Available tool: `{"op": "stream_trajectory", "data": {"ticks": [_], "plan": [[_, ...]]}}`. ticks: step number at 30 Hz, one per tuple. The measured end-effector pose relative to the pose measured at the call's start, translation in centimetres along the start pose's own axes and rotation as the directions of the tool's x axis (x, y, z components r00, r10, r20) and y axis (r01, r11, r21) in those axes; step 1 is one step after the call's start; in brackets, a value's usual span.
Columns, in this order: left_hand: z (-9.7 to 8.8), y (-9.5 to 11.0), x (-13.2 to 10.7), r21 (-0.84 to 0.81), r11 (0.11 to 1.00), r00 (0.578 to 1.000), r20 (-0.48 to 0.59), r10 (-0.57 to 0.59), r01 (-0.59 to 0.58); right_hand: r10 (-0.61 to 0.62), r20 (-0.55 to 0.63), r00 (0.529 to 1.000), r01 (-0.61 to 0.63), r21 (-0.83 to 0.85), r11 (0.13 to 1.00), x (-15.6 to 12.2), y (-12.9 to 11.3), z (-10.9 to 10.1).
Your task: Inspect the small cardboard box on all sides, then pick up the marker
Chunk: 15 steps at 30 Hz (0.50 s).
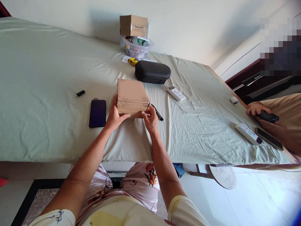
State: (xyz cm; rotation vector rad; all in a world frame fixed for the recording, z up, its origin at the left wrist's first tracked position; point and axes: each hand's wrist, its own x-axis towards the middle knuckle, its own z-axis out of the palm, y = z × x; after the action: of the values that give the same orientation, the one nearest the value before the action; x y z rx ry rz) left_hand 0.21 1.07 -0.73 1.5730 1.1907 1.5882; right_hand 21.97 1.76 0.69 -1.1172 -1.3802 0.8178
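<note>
A small brown cardboard box (133,92) with black scribbled curls along its near edges rests between my hands. My left hand (114,116) grips its near left corner, the thumb lying along the front face. At the near right corner, my right hand (150,118) holds the box with the thumb on the front. Just right of those fingers is a black marker pen (158,113); I cannot tell if they touch it. A black pen cap (80,93) lies apart at the left. A dark-screened phone (97,113) lies beside my left hand.
Beyond the box are a black zip case (152,72), a yellow tape measure (133,61), and a plastic basket (137,50) under another carton (133,25). A white box (176,93) lies to the right. At far right, another person's hands (256,108) hold a dark object.
</note>
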Motion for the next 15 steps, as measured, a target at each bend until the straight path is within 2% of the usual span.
{"op": "stream_trajectory", "data": {"ticks": [6,11,15], "plan": [[0.35,-0.12,-0.28,-0.010,1.000,1.000,0.028,-0.011,0.012,0.008,-0.111,0.994,-0.008,-0.002,1.000,-0.16,-0.70,0.11],[0.72,0.01,-0.64,-0.038,0.999,0.999,0.031,-0.027,0.028,-0.003,-0.119,0.993,0.005,0.013,1.000,-0.24,-0.59,-0.01],[0.65,-0.38,-0.73,-0.006,1.000,1.000,0.029,0.002,-0.002,-0.080,-0.088,0.993,0.072,-0.088,0.994,-0.16,-0.29,-0.20]]}}
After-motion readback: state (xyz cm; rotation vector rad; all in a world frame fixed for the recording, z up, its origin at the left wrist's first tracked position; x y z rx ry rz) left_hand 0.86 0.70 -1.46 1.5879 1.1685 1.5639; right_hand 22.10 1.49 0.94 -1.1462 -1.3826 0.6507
